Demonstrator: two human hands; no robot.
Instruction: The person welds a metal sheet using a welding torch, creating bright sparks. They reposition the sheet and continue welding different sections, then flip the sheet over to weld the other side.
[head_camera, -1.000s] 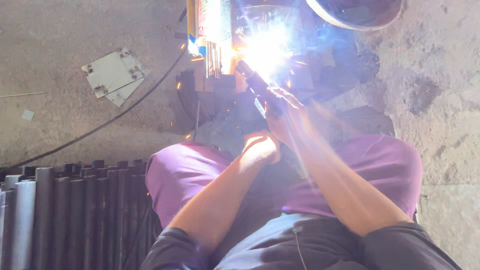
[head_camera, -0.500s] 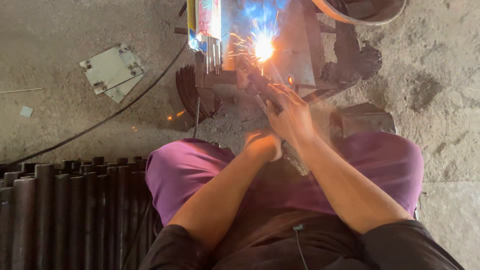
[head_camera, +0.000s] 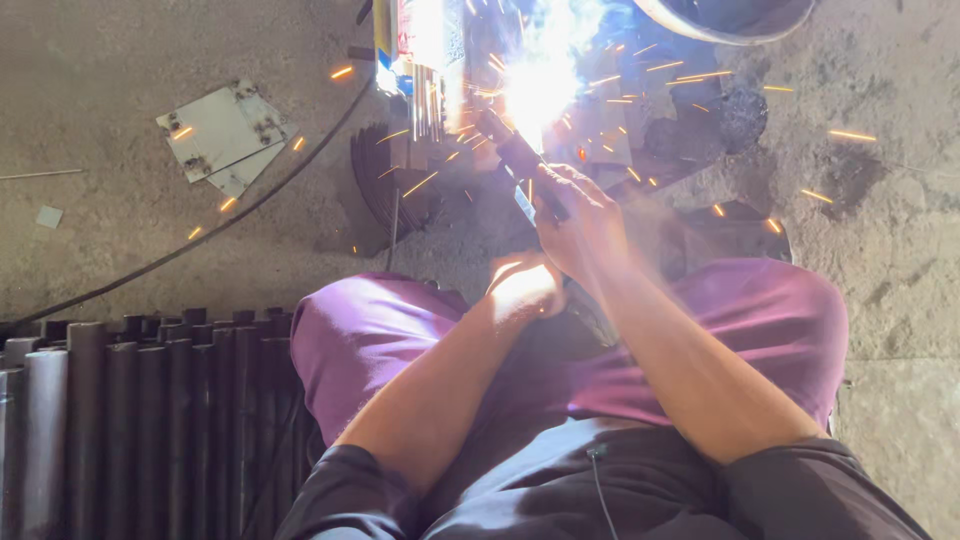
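Head view: my right hand (head_camera: 585, 228) fingers grip the electrode holder (head_camera: 520, 165), welding the metal workpiece (head_camera: 610, 130); left hand (head_camera: 525, 285) fisted empty, bracing; steadiness matters.

dark electrode holder (head_camera: 520, 160) tilted, tip in white arc glare.

My right hand (head_camera: 580, 225) lies ahead of my knees, closed around the welding holder (head_camera: 520, 165), whose tip meets the arc (head_camera: 540, 75) on the metal workpiece (head_camera: 430, 60) beyond. My left hand (head_camera: 525, 285) sits just behind and left of the right, against its wrist. Left of my left thigh lie stacked pipes (head_camera: 130, 400). Farther ahead on the left, flat plates (head_camera: 220, 135) rest on the floor, a cable (head_camera: 230, 215) running just behind them.
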